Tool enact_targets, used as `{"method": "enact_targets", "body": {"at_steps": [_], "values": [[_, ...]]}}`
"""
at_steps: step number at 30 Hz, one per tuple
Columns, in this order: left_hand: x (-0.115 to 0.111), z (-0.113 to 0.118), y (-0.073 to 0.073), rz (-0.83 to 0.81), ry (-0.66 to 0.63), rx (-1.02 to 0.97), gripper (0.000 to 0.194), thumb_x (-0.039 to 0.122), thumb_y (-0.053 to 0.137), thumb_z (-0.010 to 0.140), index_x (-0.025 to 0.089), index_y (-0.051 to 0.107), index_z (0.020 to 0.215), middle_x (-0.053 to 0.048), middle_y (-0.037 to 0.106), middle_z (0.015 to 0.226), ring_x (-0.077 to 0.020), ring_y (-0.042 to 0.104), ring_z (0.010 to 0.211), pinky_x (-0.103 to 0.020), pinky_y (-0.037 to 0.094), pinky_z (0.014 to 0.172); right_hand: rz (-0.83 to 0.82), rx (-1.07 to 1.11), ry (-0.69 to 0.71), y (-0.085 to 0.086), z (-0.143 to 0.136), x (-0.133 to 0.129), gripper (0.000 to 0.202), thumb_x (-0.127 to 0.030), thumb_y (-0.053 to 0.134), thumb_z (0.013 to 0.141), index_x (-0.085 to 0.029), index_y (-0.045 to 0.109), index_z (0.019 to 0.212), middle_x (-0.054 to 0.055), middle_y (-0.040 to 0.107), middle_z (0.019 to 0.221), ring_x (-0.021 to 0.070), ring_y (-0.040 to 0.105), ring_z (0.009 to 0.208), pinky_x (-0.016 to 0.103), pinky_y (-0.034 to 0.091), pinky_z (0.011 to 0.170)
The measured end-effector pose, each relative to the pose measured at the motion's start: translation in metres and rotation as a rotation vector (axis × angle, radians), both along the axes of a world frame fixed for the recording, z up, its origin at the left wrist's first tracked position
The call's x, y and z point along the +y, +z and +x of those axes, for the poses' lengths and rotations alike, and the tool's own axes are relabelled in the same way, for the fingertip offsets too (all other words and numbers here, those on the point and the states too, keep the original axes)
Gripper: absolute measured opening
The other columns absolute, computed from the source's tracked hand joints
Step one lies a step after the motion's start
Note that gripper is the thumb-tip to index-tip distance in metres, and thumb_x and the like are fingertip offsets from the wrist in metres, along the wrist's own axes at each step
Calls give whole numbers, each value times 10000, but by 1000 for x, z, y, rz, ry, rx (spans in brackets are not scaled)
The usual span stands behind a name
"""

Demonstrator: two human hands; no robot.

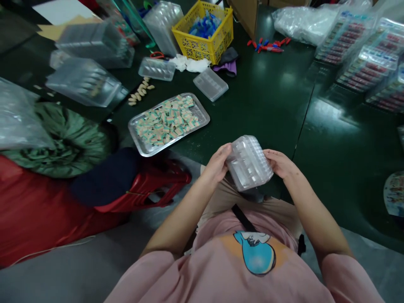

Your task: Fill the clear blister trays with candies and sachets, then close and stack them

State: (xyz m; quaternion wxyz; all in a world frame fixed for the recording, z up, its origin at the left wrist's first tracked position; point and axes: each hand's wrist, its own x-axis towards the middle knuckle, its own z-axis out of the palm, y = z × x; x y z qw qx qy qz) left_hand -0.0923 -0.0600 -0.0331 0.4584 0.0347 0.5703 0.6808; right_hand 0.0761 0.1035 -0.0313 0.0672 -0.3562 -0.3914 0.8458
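Note:
Between my two hands is a stack of clear plastic blister trays (249, 164), held over my lap at the near table edge. My left hand (219, 162) grips its left side, and my right hand (279, 163) grips its right side. Left of the stack, a metal tray (202, 118) holds many small pale pieces with green edges (167, 120). A single clear blister tray (211, 84) lies flat beyond the metal tray. Another blister tray (157, 68) rests farther left.
A yellow basket (200, 48) with blue pieces stands at the back. Stacked clear trays (94, 42) fill the back left. Packed stacks (368, 63) stand at the right. Red and blue pieces (268, 45) lie near the back. A red stool (158, 181) is at my left.

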Motion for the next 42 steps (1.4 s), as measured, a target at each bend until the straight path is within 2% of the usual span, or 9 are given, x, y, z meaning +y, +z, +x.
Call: {"method": "enact_targets", "body": {"at_steps": [2,6,11,15,20,26,30,36,42], "values": [[-4,1,3,-55,7,296,658,575,800,702,195,638,1214,-132,661,1221,-323,619,1157,-459,521,955,-30,-27,9,-1,0,3,398,-364,906,509,-157,710,788,-6,672,676,111,597,605,234,455,582],[-6,-1,24,-76,-42,1218,620,576,680,828,238,575,1338,-135,398,1559,-344,285,1483,-545,309,1159,-34,-70,43,3,-5,9,384,-324,904,473,-144,698,743,-9,653,615,101,573,554,223,439,538],[11,-3,52,176,-463,1753,526,591,476,949,249,584,1335,-120,580,1418,-284,474,1385,-537,237,1197,78,-58,163,29,-20,15,269,-264,845,556,-146,685,738,-35,613,597,66,517,528,203,393,527],[12,-3,47,209,-585,1856,510,569,536,932,233,611,1310,-115,653,1330,-272,554,1313,-491,322,1154,326,-52,343,57,-33,19,143,-196,746,634,-151,708,765,-32,629,630,64,523,563,196,363,534],[-1,0,36,206,-521,1922,448,485,545,955,200,620,1293,-126,668,1304,-278,543,1326,-479,339,1128,538,-63,489,71,-39,22,189,-123,665,654,-167,723,828,-39,665,645,89,578,614,219,445,628],[7,7,42,118,-502,1898,409,454,514,972,205,642,1270,-116,695,1258,-293,576,1282,-475,330,1089,409,-72,488,69,-45,32,232,-34,621,634,-157,702,814,-49,643,602,67,568,567,192,462,617],[9,8,46,113,-490,1901,379,422,536,960,194,650,1241,-116,708,1227,-295,608,1227,-470,325,1055,323,-81,462,65,-48,51,233,-35,674,644,-150,713,843,-29,671,663,62,582,577,173,478,591],[6,9,49,107,-474,1903,321,360,533,956,180,655,1192,-98,726,1187,-290,624,1197,-461,332,1030,251,-127,360,39,-47,121,191,-50,715,690,-158,725,847,-2,690,694,71,592,604,158,479,559],[12,9,50,92,-460,1914,327,364,506,961,181,663,1181,-106,724,1188,-291,626,1193,-450,347,1016,346,-273,288,19,-54,155,132,-35,673,773,-157,724,781,-8,652,642,62,544,562,167,463,555]]}}
